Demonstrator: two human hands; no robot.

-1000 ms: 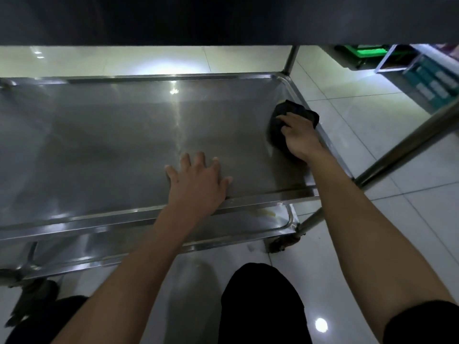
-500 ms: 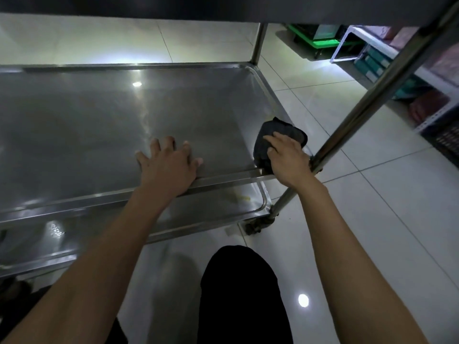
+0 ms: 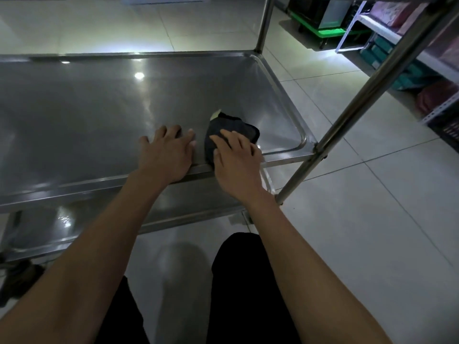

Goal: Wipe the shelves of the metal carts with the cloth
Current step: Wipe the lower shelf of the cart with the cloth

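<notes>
A steel cart's middle shelf [image 3: 104, 115] fills the upper left of the view. A dark crumpled cloth [image 3: 231, 129] lies on it near the front right corner. My right hand [image 3: 236, 160] presses flat on the cloth with fingers spread straight. Just left of it, my left hand [image 3: 166, 152] rests palm-down on the shelf beside the front rim, fingers straight. A lower shelf [image 3: 74, 219] shows beneath the front rim.
The cart's front right post [image 3: 357, 100] slants up past my right hand; a back post [image 3: 263, 23] rises at the far corner. Tiled floor [image 3: 347, 219] spreads to the right. Storage racks with boxes [image 3: 407, 60] and a green cart [image 3: 323, 28] stand at the upper right.
My right hand has slid the cloth from the shelf's right edge toward the front and then left, close to my left hand. The left hand stays on the front rim.
</notes>
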